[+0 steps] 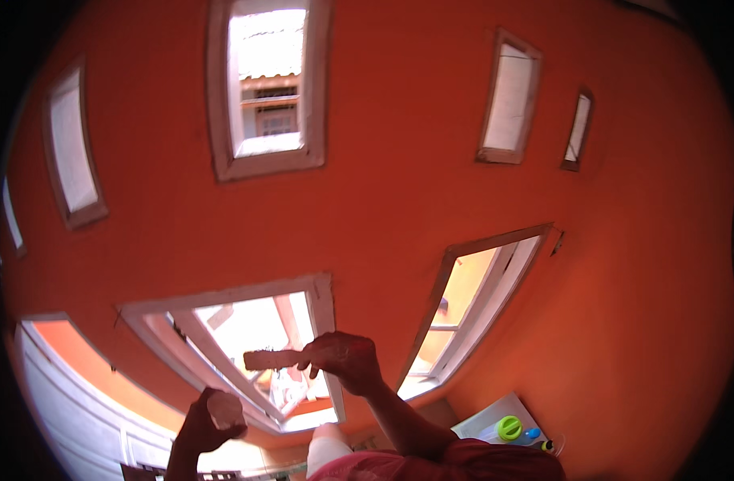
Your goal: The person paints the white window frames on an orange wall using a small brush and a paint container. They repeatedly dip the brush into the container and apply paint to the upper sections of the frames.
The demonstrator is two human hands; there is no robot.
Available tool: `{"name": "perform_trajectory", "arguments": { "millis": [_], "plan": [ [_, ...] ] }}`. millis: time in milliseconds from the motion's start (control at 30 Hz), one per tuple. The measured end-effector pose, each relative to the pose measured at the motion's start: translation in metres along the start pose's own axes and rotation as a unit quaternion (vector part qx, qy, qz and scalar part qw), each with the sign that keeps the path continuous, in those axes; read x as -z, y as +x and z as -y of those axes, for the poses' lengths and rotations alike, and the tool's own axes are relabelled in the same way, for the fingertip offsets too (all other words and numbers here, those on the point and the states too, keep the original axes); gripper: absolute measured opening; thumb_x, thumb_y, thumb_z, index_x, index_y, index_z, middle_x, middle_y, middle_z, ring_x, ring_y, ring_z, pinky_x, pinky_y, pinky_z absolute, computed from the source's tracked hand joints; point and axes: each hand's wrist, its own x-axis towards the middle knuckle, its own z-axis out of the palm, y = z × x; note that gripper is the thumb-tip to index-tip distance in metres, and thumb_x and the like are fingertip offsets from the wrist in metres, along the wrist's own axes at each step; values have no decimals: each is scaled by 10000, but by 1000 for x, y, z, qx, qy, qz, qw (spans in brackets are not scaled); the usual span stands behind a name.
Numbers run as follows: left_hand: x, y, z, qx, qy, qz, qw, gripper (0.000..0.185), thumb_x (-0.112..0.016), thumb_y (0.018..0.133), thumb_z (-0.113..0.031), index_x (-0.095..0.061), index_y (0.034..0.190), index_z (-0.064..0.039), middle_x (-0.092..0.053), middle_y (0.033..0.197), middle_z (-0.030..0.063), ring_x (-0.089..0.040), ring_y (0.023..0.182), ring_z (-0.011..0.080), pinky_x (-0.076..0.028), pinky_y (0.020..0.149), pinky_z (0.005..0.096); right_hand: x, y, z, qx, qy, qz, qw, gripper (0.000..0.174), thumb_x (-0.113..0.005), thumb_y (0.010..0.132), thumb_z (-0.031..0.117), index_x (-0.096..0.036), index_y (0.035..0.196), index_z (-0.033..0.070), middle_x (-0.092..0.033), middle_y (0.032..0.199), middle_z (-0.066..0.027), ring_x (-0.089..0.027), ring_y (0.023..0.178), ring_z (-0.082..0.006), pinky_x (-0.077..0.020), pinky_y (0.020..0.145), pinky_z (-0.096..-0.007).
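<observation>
My right hand [345, 361] is raised before the lower middle window and grips one end of a brush [272, 359]. The brush lies roughly level and points left, with short dark bristles along the top of its far end. Lower and to the left, my left hand [202, 425] curls around a pale round object [226, 411]. Fingers and thumb wrap its left and lower sides; its exact kind is hard to make out against the glare. The two held things are apart from each other. Both hands look dark against the bright window.
Before me stands an orange wall [391, 204] with a framed open window [322, 288] and another open window [445, 270] on the right. Narrow upper openings [271, 159] sit above. At lower right, a light tabletop [511, 406] bears a green-lidded container [509, 427]. A white door [72, 397] stands left.
</observation>
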Motion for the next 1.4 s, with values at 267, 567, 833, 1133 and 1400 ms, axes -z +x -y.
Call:
{"name": "perform_trajectory", "arguments": {
  "millis": [267,567,833,1133,1400],
  "plan": [
    [-13,4,-23,-16,58,-9,998,637,-836,705,-193,-476,1212,-56,-653,1078,165,-651,1042,323,-518,895,403,-30,-2,1,30,-76,-6,997,120,-625,931,82,-608,997,-16,-675,836,-119,-678,684,-194,-501,505,-262],
    [-7,3,-31,8,58,-14,998,614,-791,739,-136,-434,1229,-42,-623,1143,196,-625,1101,353,-509,959,414,-77,15,9,-56,-50,36,997,42,-689,849,0,-682,888,15,-671,927,-90,-581,588,-89,-451,507,-235],
    [-7,3,-24,-36,33,-25,999,591,-763,701,-49,-465,1211,-49,-638,1097,178,-645,1020,344,-525,874,423,-84,9,-17,-5,-137,183,974,61,-668,890,1,-649,937,-33,-655,954,-97,-592,615,-96,-480,533,-228],
    [-5,5,-28,-6,52,-6,999,637,-766,669,-34,-445,1218,-64,-633,1103,164,-642,1046,340,-522,897,410,-100,12,-27,-31,-252,217,943,93,-724,863,67,-694,888,-18,-687,828,-57,-657,708,-97,-509,610,-241],
    [-6,5,-28,-7,47,-21,999,632,-779,678,-50,-450,1218,-68,-638,1117,162,-647,1054,329,-520,918,407,-85,8,-39,-56,-115,135,983,97,-737,809,-4,-715,904,-3,-703,901,-103,-713,744,-166,-591,640,-258]
  ]
}}
